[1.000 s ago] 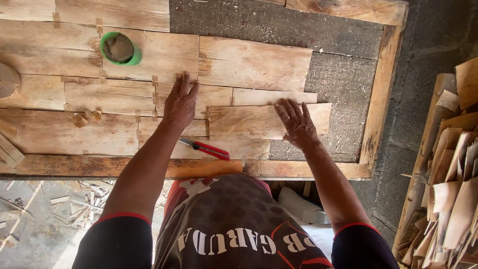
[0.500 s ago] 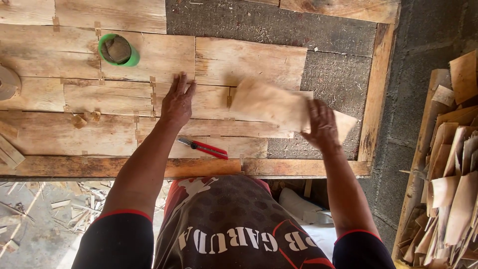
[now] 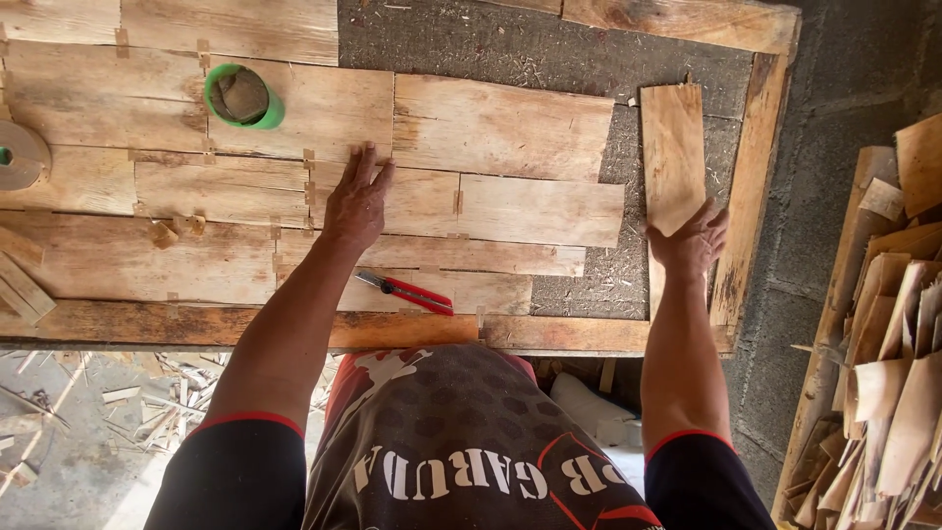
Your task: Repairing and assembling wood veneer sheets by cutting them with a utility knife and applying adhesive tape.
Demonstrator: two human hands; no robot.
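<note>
Most veneer sheets [image 3: 294, 196] already taped; right corner bare. Left hand [image 3: 355, 201] flat, fingers spread, on sheets. Right hand [image 3: 690, 240] open, pressing loose strip [image 3: 673, 152] there.

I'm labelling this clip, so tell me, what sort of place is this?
Probably a small veneer or woodworking workshop. Thin wood sheets are pieced together on a rough work table, more veneer offcuts are stacked at the right, and a red utility knife and tape roll lie near the left hand.

head camera, looking straight down, close over worktable [image 3: 589, 334]
</note>
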